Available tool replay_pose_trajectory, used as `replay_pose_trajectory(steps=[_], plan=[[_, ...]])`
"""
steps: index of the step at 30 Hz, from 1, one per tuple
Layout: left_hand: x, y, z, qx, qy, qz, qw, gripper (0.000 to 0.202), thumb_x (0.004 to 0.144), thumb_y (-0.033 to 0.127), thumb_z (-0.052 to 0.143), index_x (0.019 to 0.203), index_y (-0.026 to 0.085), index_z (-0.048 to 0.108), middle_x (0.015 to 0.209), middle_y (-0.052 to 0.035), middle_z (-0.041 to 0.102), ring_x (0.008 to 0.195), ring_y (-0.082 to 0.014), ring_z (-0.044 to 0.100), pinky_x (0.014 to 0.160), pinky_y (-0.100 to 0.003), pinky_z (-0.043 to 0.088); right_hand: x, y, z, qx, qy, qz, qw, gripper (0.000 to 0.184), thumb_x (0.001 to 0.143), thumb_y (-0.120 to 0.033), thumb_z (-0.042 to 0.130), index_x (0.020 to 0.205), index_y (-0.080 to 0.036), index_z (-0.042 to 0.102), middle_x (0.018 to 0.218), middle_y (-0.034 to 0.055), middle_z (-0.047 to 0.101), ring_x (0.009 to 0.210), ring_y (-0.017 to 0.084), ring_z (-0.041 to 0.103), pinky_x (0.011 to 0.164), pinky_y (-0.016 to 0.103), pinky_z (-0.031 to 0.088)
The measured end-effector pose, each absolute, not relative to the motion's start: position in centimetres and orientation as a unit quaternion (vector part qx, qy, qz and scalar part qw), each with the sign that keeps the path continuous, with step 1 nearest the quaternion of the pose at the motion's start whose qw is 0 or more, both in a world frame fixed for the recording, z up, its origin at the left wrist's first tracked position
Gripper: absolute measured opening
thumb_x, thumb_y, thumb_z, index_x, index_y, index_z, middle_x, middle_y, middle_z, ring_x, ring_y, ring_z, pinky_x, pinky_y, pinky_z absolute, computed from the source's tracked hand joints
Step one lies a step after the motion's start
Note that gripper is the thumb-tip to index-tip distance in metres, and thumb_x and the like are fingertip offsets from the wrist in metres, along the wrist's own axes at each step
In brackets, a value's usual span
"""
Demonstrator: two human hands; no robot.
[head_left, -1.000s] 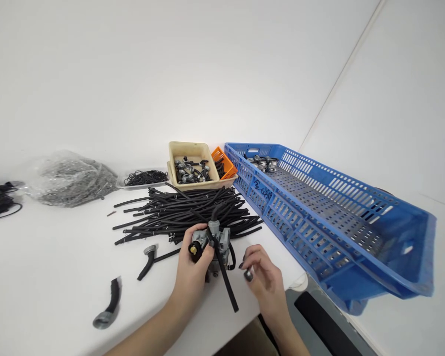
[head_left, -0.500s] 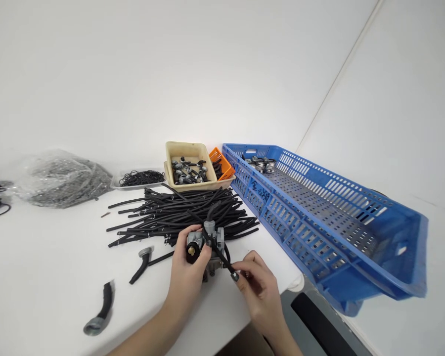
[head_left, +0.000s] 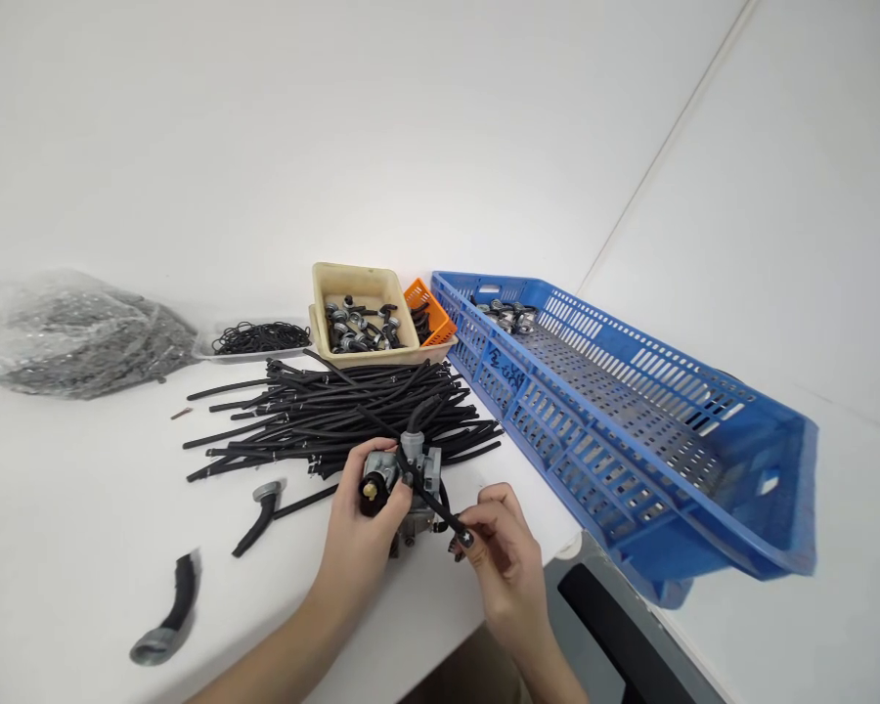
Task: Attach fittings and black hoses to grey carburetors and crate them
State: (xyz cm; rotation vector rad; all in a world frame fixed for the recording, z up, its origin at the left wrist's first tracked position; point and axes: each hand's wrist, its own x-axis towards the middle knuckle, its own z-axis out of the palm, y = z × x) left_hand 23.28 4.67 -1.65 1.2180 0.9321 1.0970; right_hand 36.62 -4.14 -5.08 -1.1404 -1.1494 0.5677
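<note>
My left hand (head_left: pixel 359 536) is wrapped around a small grey metal carburetor (head_left: pixel 403 481) with a brass-tipped black knob, held just above the white table (head_left: pixel 80 508). A thin black rubber hose (head_left: pixel 431 501) runs from the carburetor down to my right hand (head_left: pixel 500 552), which pinches the hose's free end between thumb and fingers. Just behind both hands lies a pile of black rubber hoses (head_left: pixel 337 411).
A long blue slotted crate (head_left: pixel 631 430) sits at the right, overhanging the table edge, with a few metal parts at its far end. Behind the hoses stand a beige tub (head_left: pixel 359 313) of fittings, an orange basket (head_left: pixel 429 311), a tray of black rings (head_left: pixel 260 338) and a plastic bag (head_left: pixel 73 332). Two curved hose pieces (head_left: pixel 168 626) lie at the left front.
My right hand, empty a second ago, has closed on the free end of the hose hanging from the carburetor. The camera view has drifted slightly to the right.
</note>
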Motion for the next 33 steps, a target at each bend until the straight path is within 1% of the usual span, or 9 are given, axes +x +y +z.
replay_pose_trajectory(steps=[6, 10, 14, 17, 19, 22, 28, 33], plan=[[23.3, 4.6, -1.6, 0.527, 0.387, 0.458, 0.603, 0.035, 0.078, 0.038, 0.064, 0.107, 0.025, 0.051, 0.073, 0.0054, 0.055, 0.062, -0.0122, 0.048, 0.058, -0.021, 0.043, 36.8, -4.2, -5.3, -0.482, -0.514, 0.269, 0.656, 0.011, 0.096, -0.027, 0.056, 0.092, -0.023, 0.065, 0.091, 0.0006, 0.040, 0.069, 0.011, 0.058, 0.063, 0.027, 0.053], [23.3, 4.6, -1.7, 0.516, 0.369, 0.448, 0.630, 0.039, 0.077, 0.040, 0.065, 0.109, 0.025, 0.048, 0.073, 0.0058, 0.056, 0.063, -0.0126, 0.050, 0.059, -0.022, 0.045, 36.9, -4.1, -5.2, -0.482, -0.513, 0.274, 0.655, 0.012, 0.096, -0.025, 0.056, 0.089, -0.022, 0.065, 0.090, 0.0009, 0.042, 0.069, 0.011, 0.058, 0.063, 0.027, 0.052], [23.3, 4.6, -1.9, 0.527, 0.357, 0.446, 0.629, 0.039, 0.076, 0.039, 0.064, 0.108, 0.023, 0.049, 0.078, 0.0043, 0.057, 0.068, -0.0126, 0.051, 0.063, -0.023, 0.046, 37.2, -4.0, -5.1, -0.474, -0.526, 0.271, 0.653, 0.011, 0.094, -0.028, 0.058, 0.086, -0.022, 0.064, 0.088, 0.0014, 0.043, 0.070, 0.013, 0.054, 0.060, 0.026, 0.046], [23.3, 4.6, -1.9, 0.526, 0.366, 0.447, 0.624, 0.039, 0.075, 0.039, 0.064, 0.108, 0.023, 0.050, 0.077, 0.0046, 0.056, 0.066, -0.0118, 0.050, 0.061, -0.022, 0.045, 37.3, -3.7, -5.0, -0.480, -0.510, 0.278, 0.657, 0.013, 0.092, -0.031, 0.061, 0.084, -0.022, 0.065, 0.085, 0.0009, 0.043, 0.068, 0.013, 0.049, 0.057, 0.024, 0.040], [23.4, 4.7, -1.9, 0.523, 0.370, 0.447, 0.624, 0.039, 0.076, 0.039, 0.064, 0.108, 0.023, 0.050, 0.078, 0.0046, 0.055, 0.065, -0.0116, 0.049, 0.060, -0.022, 0.045, 37.3, -3.4, -5.0, -0.475, -0.499, 0.304, 0.658, 0.012, 0.091, -0.031, 0.063, 0.084, -0.022, 0.067, 0.084, 0.0006, 0.044, 0.067, 0.012, 0.048, 0.057, 0.024, 0.038], [23.4, 4.9, -2.1, 0.522, 0.371, 0.450, 0.622, 0.038, 0.078, 0.040, 0.063, 0.109, 0.023, 0.051, 0.081, 0.0036, 0.056, 0.068, -0.0123, 0.050, 0.062, -0.023, 0.045, 37.2, -3.2, -5.0, -0.470, -0.492, 0.315, 0.662, 0.010, 0.090, -0.031, 0.065, 0.087, -0.022, 0.068, 0.084, 0.0009, 0.048, 0.068, 0.013, 0.048, 0.058, 0.024, 0.039], [23.4, 5.0, -2.5, 0.531, 0.378, 0.451, 0.609, 0.037, 0.081, 0.040, 0.061, 0.113, 0.024, 0.051, 0.094, -0.0001, 0.059, 0.073, -0.0142, 0.053, 0.066, -0.027, 0.046, 37.1, -3.4, -5.0, -0.495, -0.502, 0.271, 0.655, 0.009, 0.091, -0.026, 0.062, 0.088, -0.023, 0.070, 0.086, 0.0028, 0.055, 0.078, 0.016, 0.054, 0.066, 0.026, 0.042], [23.3, 4.9, -2.3, 0.528, 0.377, 0.452, 0.613, 0.039, 0.080, 0.042, 0.061, 0.113, 0.024, 0.051, 0.091, 0.0003, 0.059, 0.072, -0.0147, 0.053, 0.065, -0.026, 0.046, 37.2, -3.4, -5.2, -0.496, -0.511, 0.274, 0.646, 0.008, 0.091, -0.024, 0.062, 0.087, -0.023, 0.069, 0.085, 0.0031, 0.058, 0.076, 0.016, 0.055, 0.065, 0.026, 0.043]])
